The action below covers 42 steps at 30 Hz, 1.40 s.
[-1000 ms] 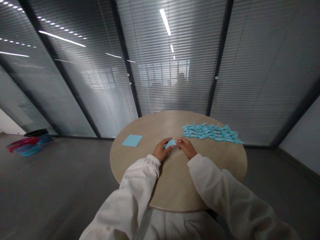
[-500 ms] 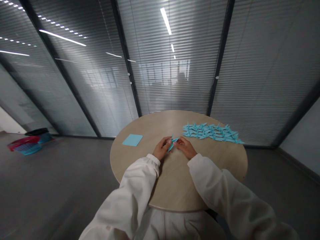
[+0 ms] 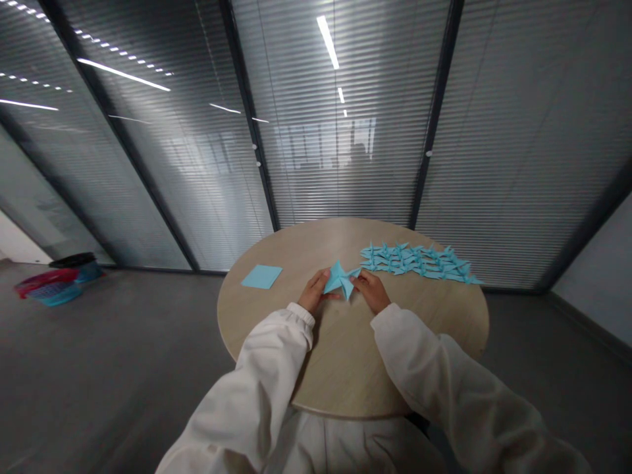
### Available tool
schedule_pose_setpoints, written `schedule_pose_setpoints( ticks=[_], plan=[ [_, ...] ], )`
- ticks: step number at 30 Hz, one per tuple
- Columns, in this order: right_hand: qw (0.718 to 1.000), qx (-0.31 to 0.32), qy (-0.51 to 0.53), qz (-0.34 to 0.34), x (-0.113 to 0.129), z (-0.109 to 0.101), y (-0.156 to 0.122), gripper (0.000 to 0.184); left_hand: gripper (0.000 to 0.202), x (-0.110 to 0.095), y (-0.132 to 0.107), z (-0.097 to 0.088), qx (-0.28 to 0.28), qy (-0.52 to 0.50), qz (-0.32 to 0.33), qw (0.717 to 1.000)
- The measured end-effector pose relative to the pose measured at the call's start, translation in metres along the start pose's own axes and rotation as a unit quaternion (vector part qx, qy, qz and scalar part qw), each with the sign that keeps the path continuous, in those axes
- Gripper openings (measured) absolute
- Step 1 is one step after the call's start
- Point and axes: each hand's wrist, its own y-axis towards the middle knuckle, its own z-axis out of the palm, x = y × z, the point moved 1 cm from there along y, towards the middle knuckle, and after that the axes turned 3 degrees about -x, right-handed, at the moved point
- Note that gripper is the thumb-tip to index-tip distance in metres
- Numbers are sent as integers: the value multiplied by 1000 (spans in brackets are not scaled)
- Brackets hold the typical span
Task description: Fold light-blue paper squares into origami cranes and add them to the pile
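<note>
Between my two hands is a light-blue origami crane (image 3: 340,279), its wings spread out over the table. My left hand (image 3: 315,293) pinches it from the left, thumb and fingers closed on a wing edge. From the other side, my right hand (image 3: 370,289) is closed on its right part with the fingertips. Just beyond my right hand, several folded paper cranes (image 3: 417,261) lie packed in rows, all the same blue. A flat stack or sheet of blue square paper (image 3: 262,277) lies left of my left hand.
The round wooden table (image 3: 345,368) has its near edge at my lap. Behind it stands a glass partition with blinds (image 3: 340,171). On the floor far left are a red and blue basket (image 3: 54,286) and a dark-rimmed one (image 3: 81,265).
The crane, narrow and edge-on before, now shows broad, spread wings. My hands have moved slightly apart and still hold it. The rows of cranes and the square paper stay put.
</note>
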Motion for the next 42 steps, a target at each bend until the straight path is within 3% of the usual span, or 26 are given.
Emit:
schedule_pose_setpoints(
  ticks=[12, 26, 30, 34, 36, 38, 40, 42],
  plan=[
    [999, -11, 46, 26, -10, -2, 4, 26, 34, 3, 5, -3, -54, -73, -60, 994],
    [995, -25, 88, 47, -8, -1, 4, 28, 32, 3, 7, -9, -118, 28, -8, 993],
    [995, -91, 29, 2, -8, -6, 6, 24, 32, 1, 9, -14, -136, 50, 8, 989],
    [984, -168, -22, -57, -5, -12, 7, 24, 42, -2, 8, -17, -168, 136, 35, 976],
    [979, -188, -32, -69, -2, -14, 6, 23, 55, 0, 5, -14, -127, 166, -7, 978],
    [975, -203, -37, -76, 2, -16, 4, 22, 68, 2, 0, -8, -9, 158, -94, 983],
    [974, -206, -42, -87, 6, -15, 2, 21, 78, 5, -6, -1, 140, 110, -185, 967],
    [974, -196, -45, -106, 10, -14, 0, 20, 80, 6, -10, 6, 219, 28, -223, 950]
  ],
)
